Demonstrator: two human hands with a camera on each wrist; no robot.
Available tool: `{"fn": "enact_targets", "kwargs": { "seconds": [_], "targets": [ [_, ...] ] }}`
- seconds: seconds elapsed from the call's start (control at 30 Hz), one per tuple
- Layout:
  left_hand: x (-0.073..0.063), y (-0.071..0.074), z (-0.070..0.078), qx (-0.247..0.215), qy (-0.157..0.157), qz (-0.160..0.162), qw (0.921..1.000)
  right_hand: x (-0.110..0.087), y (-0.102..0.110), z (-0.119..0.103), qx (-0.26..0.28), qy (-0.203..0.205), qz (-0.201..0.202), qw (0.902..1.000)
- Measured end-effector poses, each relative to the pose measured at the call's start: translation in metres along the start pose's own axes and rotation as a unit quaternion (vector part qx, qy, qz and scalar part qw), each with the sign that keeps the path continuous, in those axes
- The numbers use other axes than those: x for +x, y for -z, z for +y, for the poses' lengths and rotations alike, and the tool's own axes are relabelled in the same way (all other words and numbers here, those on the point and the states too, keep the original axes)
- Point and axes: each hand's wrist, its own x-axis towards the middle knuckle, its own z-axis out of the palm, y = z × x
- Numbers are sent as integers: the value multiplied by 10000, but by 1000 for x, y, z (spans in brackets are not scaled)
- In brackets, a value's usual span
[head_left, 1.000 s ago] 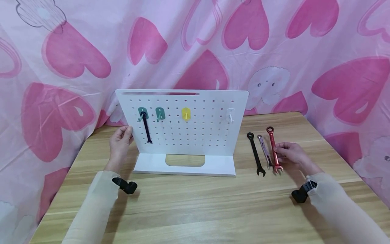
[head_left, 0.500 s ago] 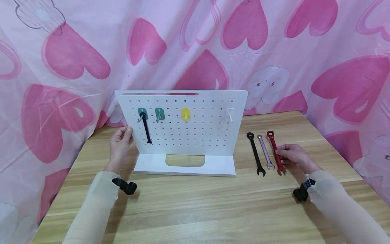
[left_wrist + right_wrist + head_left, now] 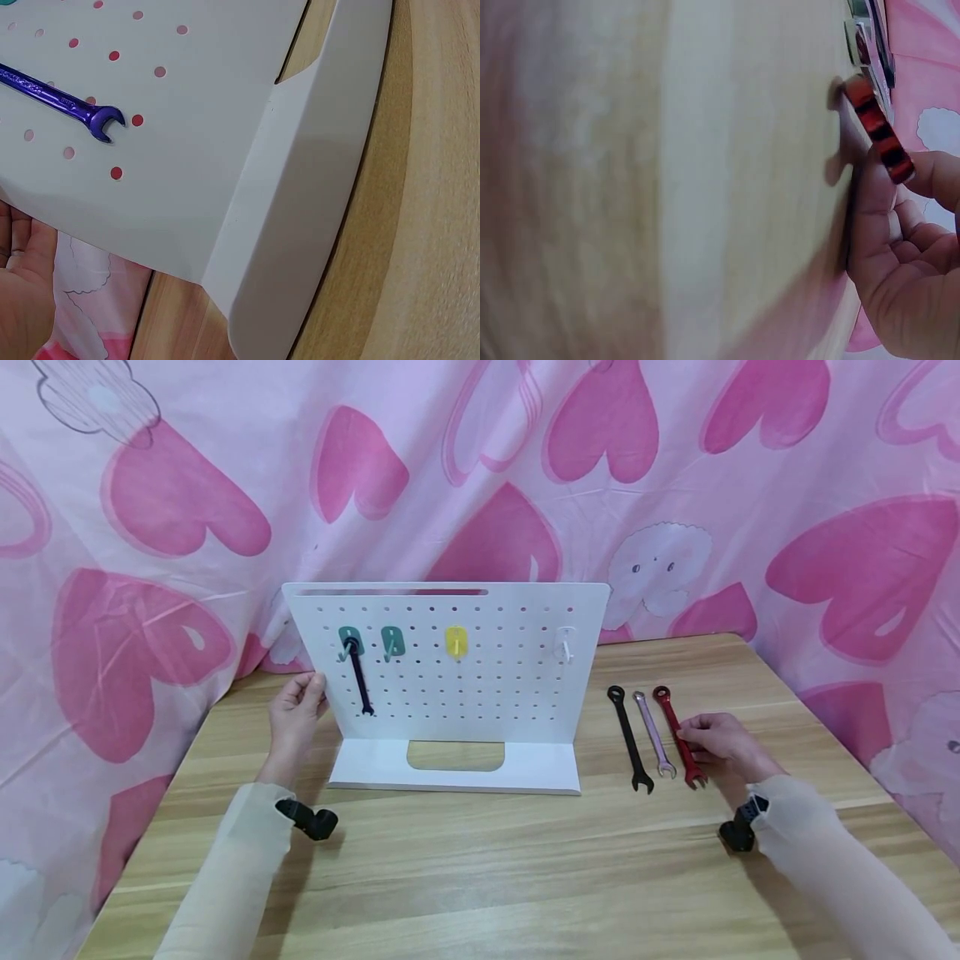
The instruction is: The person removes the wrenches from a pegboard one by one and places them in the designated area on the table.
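My left hand (image 3: 294, 710) grips the left edge of a white pegboard stand (image 3: 450, 702), thumb toward the front. Near that edge a dark purple-blue combination wrench (image 3: 360, 681) hangs from a green hook (image 3: 350, 639), its open end (image 3: 103, 121) pointing down. On the right, my right hand (image 3: 723, 742) pinches a red combination wrench (image 3: 678, 737) by the middle of its shank. In the right wrist view the red wrench (image 3: 877, 127) sits between thumb and fingers, a shadow beside it on the table. To its left lie a silver wrench (image 3: 654, 735) and a black wrench (image 3: 630, 739).
The board also bears a second green hook (image 3: 393, 642), a yellow hook (image 3: 456, 642) and a clear hook (image 3: 566, 644). The stand's base has a cut-out slot. Everything is on a wooden table (image 3: 465, 877), with a pink heart-patterned curtain (image 3: 480, 468) behind.
The red wrench's ring end has come down and its open end has swung right, so it slants more, roughly parallel to the other two. My left hand has kept its hold on the board.
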Motion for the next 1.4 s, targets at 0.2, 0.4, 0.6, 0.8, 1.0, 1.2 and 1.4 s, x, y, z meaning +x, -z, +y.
{"fn": "enact_targets", "kwargs": {
  "seconds": [0.2,0.4,0.6,0.8,1.0,1.2,1.4],
  "targets": [
    [0,0,0,-23,61,-17,10000,2,-3,0,-87,-41,139,9999],
    [0,0,0,-19,84,-42,10000,0,-6,-4,-125,11,282,9995],
    [1,0,-1,-64,35,-11,10000,-2,-10,-6,-46,-17,393,9992],
    [2,0,-2,-21,-54,20,10000,-2,-13,-8,-37,11,471,9989],
    [1,0,-2,18,-78,23,10000,-4,-16,-10,-70,-22,537,9985],
    [2,0,-3,50,-124,26,9999,-4,-18,-12,-66,-153,602,9980],
    [3,0,-4,-54,-122,14,9999,-4,-20,-13,-108,-181,668,9975]
  ]
}}
